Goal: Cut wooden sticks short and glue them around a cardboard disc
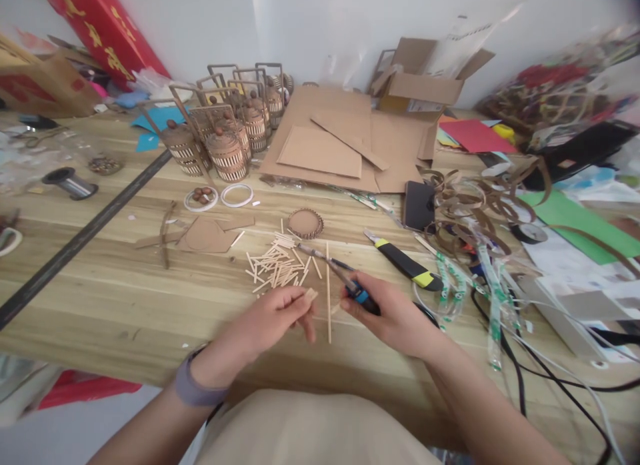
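Between thumb and fingers, my left hand (pixel 280 315) pinches a few short pale wooden sticks (pixel 311 296). My right hand (pixel 385 312) is wrapped round a blue-and-black-handled tool (pixel 361 294) with a long, slender metal front; its exact kind is unclear. The tool's tip points left, over a loose pile of short wooden sticks (pixel 280 264). One long thin wooden strip (pixel 329 298) lies upright in view between my hands. Just beyond the pile is a round brown disc with a ridged rim (pixel 306 223).
A utility knife (pixel 405 260) lies to the right, near tangled brown strips (pixel 475 192) and cables. Behind stand several small lidded baskets with handles (pixel 227 152) and flat cardboard sheets (pixel 320 152). Cut cardboard (pixel 207 235), white rings (pixel 237 195) and a wire spool (pixel 71 183) are left.
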`<state>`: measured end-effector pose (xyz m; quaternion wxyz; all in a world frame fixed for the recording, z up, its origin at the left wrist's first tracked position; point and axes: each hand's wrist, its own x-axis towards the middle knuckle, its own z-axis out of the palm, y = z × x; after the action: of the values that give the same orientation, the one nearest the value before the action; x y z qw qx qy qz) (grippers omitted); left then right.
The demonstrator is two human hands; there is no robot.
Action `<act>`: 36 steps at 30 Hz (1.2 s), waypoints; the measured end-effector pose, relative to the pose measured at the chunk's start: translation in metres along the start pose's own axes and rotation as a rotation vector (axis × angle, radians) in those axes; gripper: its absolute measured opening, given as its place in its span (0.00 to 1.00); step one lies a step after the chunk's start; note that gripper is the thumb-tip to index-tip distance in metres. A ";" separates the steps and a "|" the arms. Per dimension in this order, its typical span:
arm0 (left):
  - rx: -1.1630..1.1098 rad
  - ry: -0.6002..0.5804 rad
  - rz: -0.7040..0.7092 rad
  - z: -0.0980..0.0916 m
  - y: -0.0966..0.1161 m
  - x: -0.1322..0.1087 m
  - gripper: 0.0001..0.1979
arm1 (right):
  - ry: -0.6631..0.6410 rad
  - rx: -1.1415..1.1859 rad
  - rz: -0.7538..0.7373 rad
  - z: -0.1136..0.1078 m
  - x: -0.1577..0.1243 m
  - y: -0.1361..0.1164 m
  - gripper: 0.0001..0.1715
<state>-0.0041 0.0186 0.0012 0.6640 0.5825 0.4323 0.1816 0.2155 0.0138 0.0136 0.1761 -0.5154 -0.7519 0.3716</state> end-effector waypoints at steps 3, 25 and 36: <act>-0.108 0.062 -0.085 0.013 -0.005 0.012 0.15 | -0.039 -0.103 -0.097 0.007 -0.002 -0.003 0.04; -0.588 0.160 -0.035 0.041 -0.014 0.028 0.22 | 0.467 0.022 -0.104 0.061 0.000 0.013 0.19; -0.296 0.168 -0.014 0.030 -0.013 0.016 0.18 | 0.121 0.253 0.262 0.029 -0.016 0.007 0.15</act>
<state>0.0250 0.0082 -0.0186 0.7053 0.4582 0.4588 0.2865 0.2078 -0.0108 -0.0094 0.2345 -0.6041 -0.6137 0.4511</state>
